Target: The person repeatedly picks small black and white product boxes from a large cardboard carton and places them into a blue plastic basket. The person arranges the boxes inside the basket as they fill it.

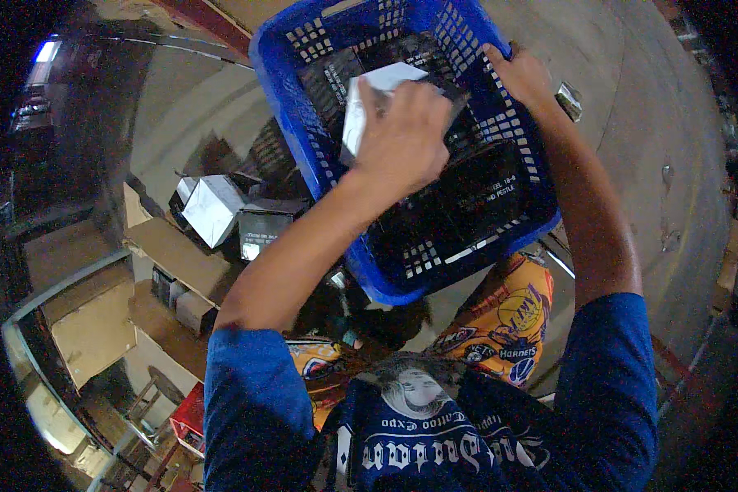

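Note:
A blue plastic basket with slotted walls stands before me, with several black printed boxes in it. Inside it, my left hand is closed over a small box with pale, shiny faces. Its fingers are slightly blurred and hide part of that box. At the basket's far right corner, my right hand grips the rim, thumb on top; its other fingers are mostly hidden behind the rim.
Left of the basket are a pale box and a black box, beside an open cardboard carton. A red crate is at lower left. A small shiny object lies on the floor to the right.

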Available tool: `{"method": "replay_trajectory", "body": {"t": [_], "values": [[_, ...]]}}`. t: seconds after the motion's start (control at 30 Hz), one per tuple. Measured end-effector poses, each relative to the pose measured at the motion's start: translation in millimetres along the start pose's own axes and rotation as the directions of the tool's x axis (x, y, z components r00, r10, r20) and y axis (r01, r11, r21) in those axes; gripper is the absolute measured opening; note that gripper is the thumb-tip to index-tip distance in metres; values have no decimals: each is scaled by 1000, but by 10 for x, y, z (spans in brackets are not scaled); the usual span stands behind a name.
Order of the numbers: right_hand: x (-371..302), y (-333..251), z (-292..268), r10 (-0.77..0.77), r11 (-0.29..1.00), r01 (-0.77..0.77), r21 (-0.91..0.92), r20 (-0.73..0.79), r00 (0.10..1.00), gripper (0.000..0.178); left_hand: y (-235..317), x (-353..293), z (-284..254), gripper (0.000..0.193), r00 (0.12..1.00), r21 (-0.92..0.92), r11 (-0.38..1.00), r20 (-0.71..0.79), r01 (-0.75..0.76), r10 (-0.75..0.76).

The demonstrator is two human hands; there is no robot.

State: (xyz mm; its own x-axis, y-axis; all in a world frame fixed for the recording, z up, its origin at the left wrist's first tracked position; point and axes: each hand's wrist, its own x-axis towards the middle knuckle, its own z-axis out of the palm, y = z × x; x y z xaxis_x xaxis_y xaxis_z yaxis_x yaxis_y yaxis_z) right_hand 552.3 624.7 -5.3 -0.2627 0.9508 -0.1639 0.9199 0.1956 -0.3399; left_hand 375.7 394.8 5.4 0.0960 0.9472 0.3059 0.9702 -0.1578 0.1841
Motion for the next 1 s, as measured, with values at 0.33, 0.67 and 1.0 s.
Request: {"method": "replay_trajectory", "body": {"t": [0.33, 0.67, 1.0], "values": [[190, 264, 227, 35, 995, -39, 88, 47, 998, 78, -46, 677, 533, 118, 819, 86, 902, 387, 424, -422], [1, 109, 150, -73, 992, 74, 103, -12, 997, 77, -637, 628, 167, 113, 805, 125, 868, 331, 480, -493], [126, 172, 301, -47, 992, 49, 115, -20, 999, 75, 27, 353, 963, 89, 759, -383, 781, 627, 494, -173]]}}
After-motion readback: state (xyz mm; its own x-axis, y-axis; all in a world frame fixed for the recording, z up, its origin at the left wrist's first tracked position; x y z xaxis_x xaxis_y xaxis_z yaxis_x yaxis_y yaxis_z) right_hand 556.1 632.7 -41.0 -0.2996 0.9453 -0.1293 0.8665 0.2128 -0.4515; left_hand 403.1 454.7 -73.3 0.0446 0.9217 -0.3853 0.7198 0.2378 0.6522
